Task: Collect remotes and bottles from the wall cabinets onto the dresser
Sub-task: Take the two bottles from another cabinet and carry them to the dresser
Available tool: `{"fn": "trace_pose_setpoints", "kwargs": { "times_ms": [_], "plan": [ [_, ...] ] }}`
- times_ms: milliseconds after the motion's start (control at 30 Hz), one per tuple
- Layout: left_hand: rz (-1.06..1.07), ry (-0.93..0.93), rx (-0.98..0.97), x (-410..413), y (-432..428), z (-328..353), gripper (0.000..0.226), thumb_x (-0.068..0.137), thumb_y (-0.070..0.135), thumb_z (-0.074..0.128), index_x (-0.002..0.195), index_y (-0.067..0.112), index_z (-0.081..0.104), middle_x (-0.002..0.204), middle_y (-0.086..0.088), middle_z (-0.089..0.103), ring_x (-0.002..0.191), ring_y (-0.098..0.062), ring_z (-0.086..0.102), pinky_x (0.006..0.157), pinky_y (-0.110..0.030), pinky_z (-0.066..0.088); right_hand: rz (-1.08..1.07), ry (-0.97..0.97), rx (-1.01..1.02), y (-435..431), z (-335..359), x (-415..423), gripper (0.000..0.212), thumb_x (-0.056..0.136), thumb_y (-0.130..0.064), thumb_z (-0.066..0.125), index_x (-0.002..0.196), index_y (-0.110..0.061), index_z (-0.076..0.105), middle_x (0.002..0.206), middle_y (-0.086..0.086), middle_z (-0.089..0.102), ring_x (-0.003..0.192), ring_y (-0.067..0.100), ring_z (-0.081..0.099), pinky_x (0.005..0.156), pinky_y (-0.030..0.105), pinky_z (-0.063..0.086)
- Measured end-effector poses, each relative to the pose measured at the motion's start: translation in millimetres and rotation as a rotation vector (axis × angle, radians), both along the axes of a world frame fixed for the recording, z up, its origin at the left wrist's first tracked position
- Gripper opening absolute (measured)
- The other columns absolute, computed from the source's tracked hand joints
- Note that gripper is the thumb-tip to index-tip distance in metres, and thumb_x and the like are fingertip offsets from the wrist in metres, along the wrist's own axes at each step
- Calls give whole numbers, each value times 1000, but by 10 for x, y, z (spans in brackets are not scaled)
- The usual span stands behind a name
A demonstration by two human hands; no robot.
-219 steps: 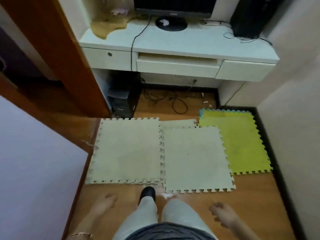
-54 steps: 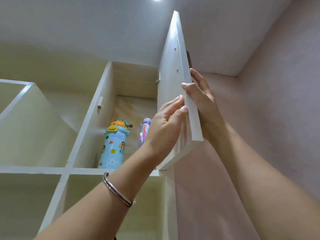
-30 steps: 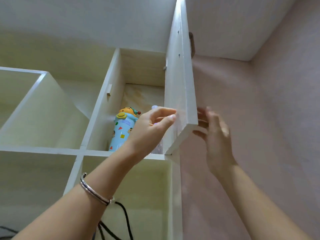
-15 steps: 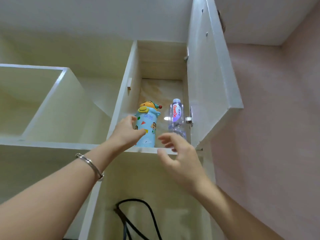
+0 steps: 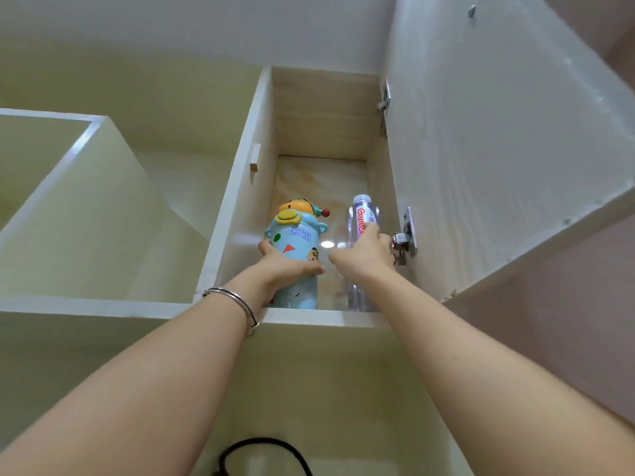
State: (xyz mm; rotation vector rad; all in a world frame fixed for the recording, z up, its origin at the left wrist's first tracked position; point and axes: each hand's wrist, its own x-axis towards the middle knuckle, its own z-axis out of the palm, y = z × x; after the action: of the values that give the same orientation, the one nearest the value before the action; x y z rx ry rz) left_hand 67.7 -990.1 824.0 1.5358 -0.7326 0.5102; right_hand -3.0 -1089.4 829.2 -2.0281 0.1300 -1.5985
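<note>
a pale wooden wall cabinet (image 5: 240,187) fills the view from below, its door (image 5: 498,149) swung open to the right. in the upper right compartment two bottles stand upright side by side. the left hand (image 5: 288,266) wraps its fingers around the blue cartoon bottle (image 5: 297,242). the right hand (image 5: 366,252) grips the clear water bottle (image 5: 362,214). a silver bracelet (image 5: 237,302) sits on the left wrist.

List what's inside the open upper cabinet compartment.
Two upright bottles: a blue cartoon bottle gripped by the left hand, and a clear water bottle gripped by the right hand. The hands cover their middles; no remotes visible.
</note>
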Motion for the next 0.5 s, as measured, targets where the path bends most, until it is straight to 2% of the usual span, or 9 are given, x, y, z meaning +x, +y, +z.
{"fn": "trace_pose_setpoints", "kwargs": {
  "times_ms": [67, 167, 233, 300, 400, 500],
  "plan": [
    [18, -17, -4, 16, -1, 5, 93, 68, 26, 80, 133, 14, 15, 121, -11, 50, 102, -29, 58, 69, -36, 50, -54, 23, 11, -27, -2, 82, 70, 81, -21, 54, 140, -14, 19, 139, 11, 27, 127, 36, 35, 106, 47, 34],
    [87, -88, -58, -4, 35, 7, 79, 62, 27, 81, 116, 16, 24, 116, -10, 53, 103, -31, 60, 85, -42, 53, -93, 25, 25, -66, 7, 152, 73, 81, -19, 55, 141, -17, 14, 141, 12, 24, 125, 38, 37, 105, 48, 35],
    [131, -161, -96, -57, 69, -5, 72, 61, 28, 79, 106, 21, 24, 112, -8, 55, 98, -29, 59, 83, -37, 52, -92, 44, 39, -90, 23, 160, 76, 81, -16, 56, 143, -18, 10, 143, 13, 22, 121, 39, 43, 102, 47, 39],
    [182, -273, -127, -146, 110, -15, 71, 60, 30, 78, 109, 25, 26, 114, -7, 56, 96, -26, 56, 78, -31, 47, -78, 58, 54, -127, 54, 158, 80, 81, -11, 56, 144, -19, 7, 144, 14, 22, 117, 38, 47, 99, 46, 43],
    [180, -422, -196, -309, 177, 11, 79, 60, 31, 78, 121, 25, 28, 113, -2, 55, 102, -23, 55, 81, -30, 44, -54, 53, 92, -193, 107, 166, 77, 80, -9, 57, 141, -18, 11, 134, 17, 33, 108, 36, 50, 94, 40, 46],
    [153, -472, -295, -508, 287, 58, 75, 53, 37, 76, 111, 28, 29, 113, 2, 55, 105, -20, 56, 89, -36, 48, -43, 97, 129, -210, 101, 158, 85, 78, -10, 62, 142, -21, 6, 130, 18, 36, 109, 36, 49, 84, 36, 43]
  ]
}}
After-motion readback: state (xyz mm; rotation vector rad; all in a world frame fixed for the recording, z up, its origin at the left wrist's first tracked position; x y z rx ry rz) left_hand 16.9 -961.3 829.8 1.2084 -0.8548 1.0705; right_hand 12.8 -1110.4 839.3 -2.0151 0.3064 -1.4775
